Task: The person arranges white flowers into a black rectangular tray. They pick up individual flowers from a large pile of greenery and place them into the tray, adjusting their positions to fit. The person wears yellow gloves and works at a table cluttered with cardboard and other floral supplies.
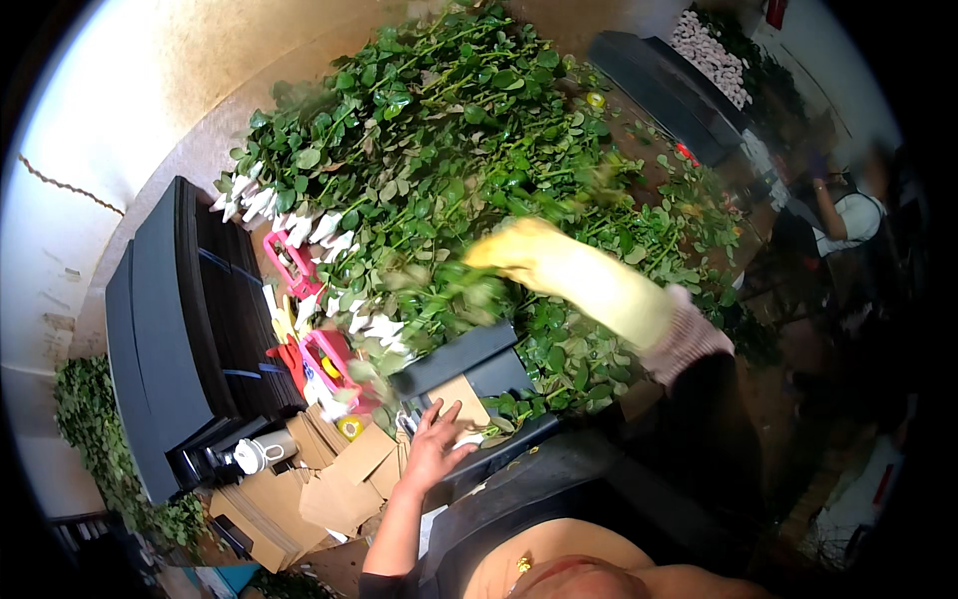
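My bare left hand [435, 449] lies with its fingers spread on a tan cardboard piece [461, 401], beside a dark grey folded board [454, 361]. A white-wrapped flower head [469, 439] shows next to its fingertips. In a long yellow glove, my right hand [511, 252] is over the pile of leafy rose stems [429, 140]. Its fingers look closed round a leafy rose stem [464, 290], smeared by motion; the grip itself is partly hidden. Several white-wrapped rose heads [384, 329] stick out on the pile's left side.
Tall stacks of dark grey boards [165, 329] stand at the left. Pink plastic holders [329, 361], cut cardboard [349, 479] and a white-lidded cup [261, 454] lie nearer. Another person [853, 220] is at the far right, past a dark box [669, 95].
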Tool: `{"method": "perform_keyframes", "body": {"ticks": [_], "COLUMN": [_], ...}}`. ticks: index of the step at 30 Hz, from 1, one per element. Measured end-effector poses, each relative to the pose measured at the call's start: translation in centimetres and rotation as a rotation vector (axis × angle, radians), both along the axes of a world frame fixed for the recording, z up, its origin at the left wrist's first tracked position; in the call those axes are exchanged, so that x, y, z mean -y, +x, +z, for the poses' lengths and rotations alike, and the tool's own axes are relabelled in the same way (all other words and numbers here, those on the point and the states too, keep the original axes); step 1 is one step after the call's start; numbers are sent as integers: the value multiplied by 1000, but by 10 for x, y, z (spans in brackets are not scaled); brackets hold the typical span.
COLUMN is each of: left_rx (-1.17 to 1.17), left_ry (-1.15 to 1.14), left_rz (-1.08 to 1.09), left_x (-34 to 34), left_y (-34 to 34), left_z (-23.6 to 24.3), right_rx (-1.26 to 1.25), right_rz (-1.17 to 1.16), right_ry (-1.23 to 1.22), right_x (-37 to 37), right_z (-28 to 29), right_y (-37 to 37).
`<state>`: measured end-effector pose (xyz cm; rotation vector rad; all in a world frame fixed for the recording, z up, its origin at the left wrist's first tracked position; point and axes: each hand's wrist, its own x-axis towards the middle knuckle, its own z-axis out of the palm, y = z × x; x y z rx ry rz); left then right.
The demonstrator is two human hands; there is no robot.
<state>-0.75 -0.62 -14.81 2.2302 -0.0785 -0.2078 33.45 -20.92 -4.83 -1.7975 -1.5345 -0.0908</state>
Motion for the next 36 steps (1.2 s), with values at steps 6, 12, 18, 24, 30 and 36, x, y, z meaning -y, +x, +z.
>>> {"method": "perform_keyframes", "body": {"ticks": [6,12,18,24,30,36], "left_rx": [71,115,61,194,105,92], "left_ry": [-191,-54,-18,64,-125,-123], "left_rz": [131,47,4,62,190,168], "left_x": [-2,-3,-2,3,14,10], "left_y": [-12,-10,5,7,0,-3], "left_z": [-22,-22,4,-2,-11,-16], "right_rx": [-402,-516,454,278,287,-237], "right_rz": [-180,-487,-399,-416,-100,-155], "right_ry": [-562,-1212,-1030,-871,-158,-632], "right_x": [149,182,11,-147,-132,-111], "right_z": [15,-76,14,-38,-33,45], "right_y": [-76,-96,-25,69,75,-11]}}
